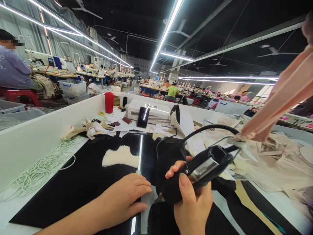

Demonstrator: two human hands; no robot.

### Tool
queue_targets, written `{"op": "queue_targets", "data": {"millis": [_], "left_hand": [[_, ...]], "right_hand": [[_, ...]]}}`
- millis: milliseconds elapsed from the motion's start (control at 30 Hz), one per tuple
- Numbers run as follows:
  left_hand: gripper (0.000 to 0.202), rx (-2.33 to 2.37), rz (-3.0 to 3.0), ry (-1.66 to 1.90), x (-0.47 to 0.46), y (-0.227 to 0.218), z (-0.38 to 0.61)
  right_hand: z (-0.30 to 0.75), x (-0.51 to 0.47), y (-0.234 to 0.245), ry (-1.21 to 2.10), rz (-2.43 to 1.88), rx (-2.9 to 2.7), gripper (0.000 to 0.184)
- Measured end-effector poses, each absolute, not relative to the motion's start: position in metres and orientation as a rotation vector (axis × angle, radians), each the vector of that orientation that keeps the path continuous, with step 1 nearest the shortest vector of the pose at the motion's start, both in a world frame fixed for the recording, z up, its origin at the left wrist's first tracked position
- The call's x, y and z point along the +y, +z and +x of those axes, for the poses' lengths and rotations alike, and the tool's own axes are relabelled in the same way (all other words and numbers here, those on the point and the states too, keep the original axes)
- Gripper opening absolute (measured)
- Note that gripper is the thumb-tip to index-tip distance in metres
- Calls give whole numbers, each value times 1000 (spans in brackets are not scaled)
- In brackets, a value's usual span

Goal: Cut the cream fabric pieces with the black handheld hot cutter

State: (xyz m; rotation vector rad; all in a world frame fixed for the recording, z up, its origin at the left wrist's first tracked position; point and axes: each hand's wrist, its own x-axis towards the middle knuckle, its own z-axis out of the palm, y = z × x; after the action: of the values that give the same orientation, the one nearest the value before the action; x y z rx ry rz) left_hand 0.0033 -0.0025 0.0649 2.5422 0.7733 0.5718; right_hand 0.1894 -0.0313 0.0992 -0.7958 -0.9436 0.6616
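My right hand (193, 199) is closed around a black corded hand tool (205, 164) with a shiny metal plate; I cannot make out its exact kind. Its rounded lower end tilts down toward the black work surface (80, 186). Palm down, my left hand (129, 192) lies with fingers stretched out, by a narrow translucent pale strip (144, 213). Beyond it rests a cream fabric piece (121, 156). A twisted pink cloth strap (276, 94) runs from the tool's rear end up to the right.
Pale green cord (46, 169) lies tangled at left. A white machine box (149, 111), a phone (143, 117) and a red cup (109, 102) stand at the back. Beige fabric (276, 160) is heaped at right. A white wall borders the table; a person (14, 65) sits beyond.
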Motion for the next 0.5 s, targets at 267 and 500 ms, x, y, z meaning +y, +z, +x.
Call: {"op": "queue_targets", "data": {"millis": [267, 500], "left_hand": [[65, 746, 2395, 365, -5, 75, 7], [64, 751, 2360, 347, -7, 81, 7]], "right_hand": [[192, -30, 92, 617, -776, -1012, 32], [190, -29, 96, 630, -842, -982, 29]]}}
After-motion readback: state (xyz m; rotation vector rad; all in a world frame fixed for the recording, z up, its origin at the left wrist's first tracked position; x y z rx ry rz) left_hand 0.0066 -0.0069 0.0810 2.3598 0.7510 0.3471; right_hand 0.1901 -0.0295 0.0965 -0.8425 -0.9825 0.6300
